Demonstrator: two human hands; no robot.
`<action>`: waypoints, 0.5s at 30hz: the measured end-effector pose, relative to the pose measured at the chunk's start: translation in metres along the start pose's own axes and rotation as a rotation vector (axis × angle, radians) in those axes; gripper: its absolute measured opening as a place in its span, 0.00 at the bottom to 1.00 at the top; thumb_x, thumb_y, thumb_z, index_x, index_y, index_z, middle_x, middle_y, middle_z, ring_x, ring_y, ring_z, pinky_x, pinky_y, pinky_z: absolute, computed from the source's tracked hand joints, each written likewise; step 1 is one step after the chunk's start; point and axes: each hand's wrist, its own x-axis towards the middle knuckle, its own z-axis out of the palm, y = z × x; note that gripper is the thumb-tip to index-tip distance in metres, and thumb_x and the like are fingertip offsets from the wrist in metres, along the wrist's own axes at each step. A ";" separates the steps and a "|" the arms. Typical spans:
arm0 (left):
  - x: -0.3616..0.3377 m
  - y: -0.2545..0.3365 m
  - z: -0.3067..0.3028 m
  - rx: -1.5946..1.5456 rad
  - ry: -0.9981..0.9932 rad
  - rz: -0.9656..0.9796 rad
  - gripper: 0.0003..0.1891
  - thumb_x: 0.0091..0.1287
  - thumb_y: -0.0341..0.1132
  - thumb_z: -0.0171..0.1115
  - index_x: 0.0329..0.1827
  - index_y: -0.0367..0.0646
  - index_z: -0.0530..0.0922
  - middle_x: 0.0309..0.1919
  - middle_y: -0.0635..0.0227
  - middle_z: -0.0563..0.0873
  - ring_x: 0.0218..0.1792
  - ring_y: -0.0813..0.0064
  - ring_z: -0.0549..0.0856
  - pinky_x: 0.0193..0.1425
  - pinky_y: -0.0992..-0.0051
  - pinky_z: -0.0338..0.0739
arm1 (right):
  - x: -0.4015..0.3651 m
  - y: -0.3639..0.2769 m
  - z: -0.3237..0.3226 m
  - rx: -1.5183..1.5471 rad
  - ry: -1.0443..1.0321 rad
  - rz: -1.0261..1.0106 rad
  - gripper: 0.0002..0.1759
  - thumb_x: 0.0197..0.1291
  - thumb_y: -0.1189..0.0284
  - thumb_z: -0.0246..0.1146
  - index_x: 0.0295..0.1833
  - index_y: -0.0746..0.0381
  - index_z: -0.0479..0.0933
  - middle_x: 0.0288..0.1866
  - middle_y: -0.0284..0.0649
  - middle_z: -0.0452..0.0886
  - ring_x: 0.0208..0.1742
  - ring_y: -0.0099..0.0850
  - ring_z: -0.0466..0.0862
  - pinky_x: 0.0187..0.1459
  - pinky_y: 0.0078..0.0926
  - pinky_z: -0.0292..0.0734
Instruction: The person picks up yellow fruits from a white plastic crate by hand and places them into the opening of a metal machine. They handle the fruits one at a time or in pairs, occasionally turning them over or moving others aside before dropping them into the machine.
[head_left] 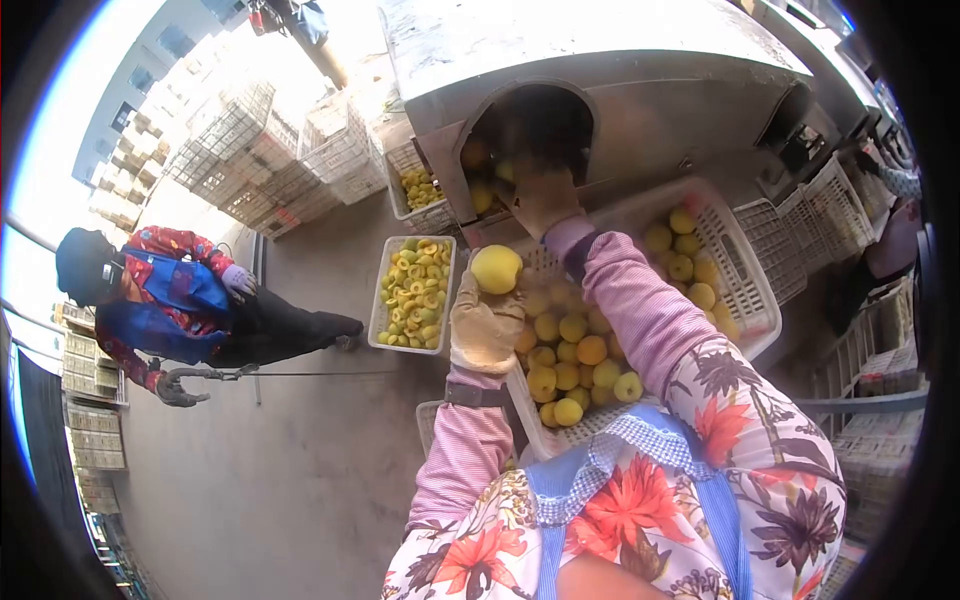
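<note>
My left hand [484,325], in a pale glove, is closed around a yellow peach [496,269] and holds it up beside the crate. My right hand [543,203], also gloved, reaches into the dark round opening [530,120] of a metal machine [640,110]. Its fingers are in shadow, so their grip cannot be made out. A few yellow fruits show inside the opening, near that hand. Below my arms stands a white plastic crate [745,262] with many whole yellow peaches [590,350] in it.
A white crate of halved fruit [412,295] stands on the floor to the left, with another crate of cut pieces [420,188] behind it. A person in a blue apron [175,300] at the left holds a long thin handle. Stacked crates [245,150] rise at the back left.
</note>
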 end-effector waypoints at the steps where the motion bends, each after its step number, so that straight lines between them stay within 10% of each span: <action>1: 0.001 -0.004 -0.004 -0.163 -0.002 -0.036 0.21 0.84 0.39 0.44 0.74 0.40 0.66 0.67 0.58 0.79 0.67 0.65 0.78 0.78 0.61 0.69 | 0.008 -0.001 0.005 -0.049 0.062 -0.017 0.25 0.62 0.49 0.63 0.57 0.54 0.81 0.65 0.53 0.78 0.68 0.49 0.76 0.73 0.41 0.64; 6: 0.008 0.014 -0.002 -1.286 -0.146 -0.382 0.20 0.84 0.42 0.43 0.72 0.43 0.68 0.69 0.55 0.76 0.69 0.62 0.77 0.80 0.58 0.66 | 0.057 0.002 -0.034 0.075 -0.309 0.037 0.26 0.61 0.50 0.64 0.57 0.56 0.81 0.57 0.54 0.84 0.59 0.50 0.83 0.62 0.40 0.77; 8: 0.005 0.037 0.019 -0.380 0.042 -0.261 0.24 0.82 0.49 0.46 0.71 0.43 0.68 0.67 0.51 0.75 0.67 0.57 0.78 0.77 0.57 0.70 | 0.037 -0.006 -0.066 0.260 -0.252 0.072 0.33 0.60 0.47 0.66 0.62 0.59 0.77 0.55 0.56 0.84 0.58 0.53 0.84 0.60 0.43 0.79; 10: 0.012 0.055 0.028 -0.943 0.263 -0.557 0.27 0.81 0.52 0.48 0.71 0.42 0.68 0.66 0.50 0.76 0.66 0.53 0.78 0.74 0.54 0.73 | -0.006 -0.014 -0.089 0.545 -0.362 0.121 0.43 0.58 0.44 0.69 0.70 0.61 0.69 0.57 0.58 0.83 0.60 0.55 0.82 0.61 0.45 0.77; 13: 0.006 0.049 0.034 -0.421 0.084 -0.390 0.25 0.80 0.50 0.50 0.70 0.42 0.70 0.63 0.53 0.79 0.60 0.54 0.82 0.66 0.55 0.78 | -0.065 -0.019 -0.093 0.478 -0.563 -0.280 0.40 0.58 0.50 0.71 0.70 0.61 0.69 0.59 0.56 0.81 0.61 0.55 0.80 0.63 0.45 0.75; 15: 0.010 0.032 0.034 -0.493 0.146 -0.443 0.23 0.79 0.48 0.51 0.68 0.42 0.72 0.60 0.56 0.81 0.55 0.58 0.84 0.60 0.58 0.81 | -0.062 -0.018 -0.086 0.457 -0.486 -0.073 0.42 0.57 0.52 0.71 0.72 0.61 0.68 0.60 0.55 0.80 0.60 0.56 0.79 0.63 0.46 0.74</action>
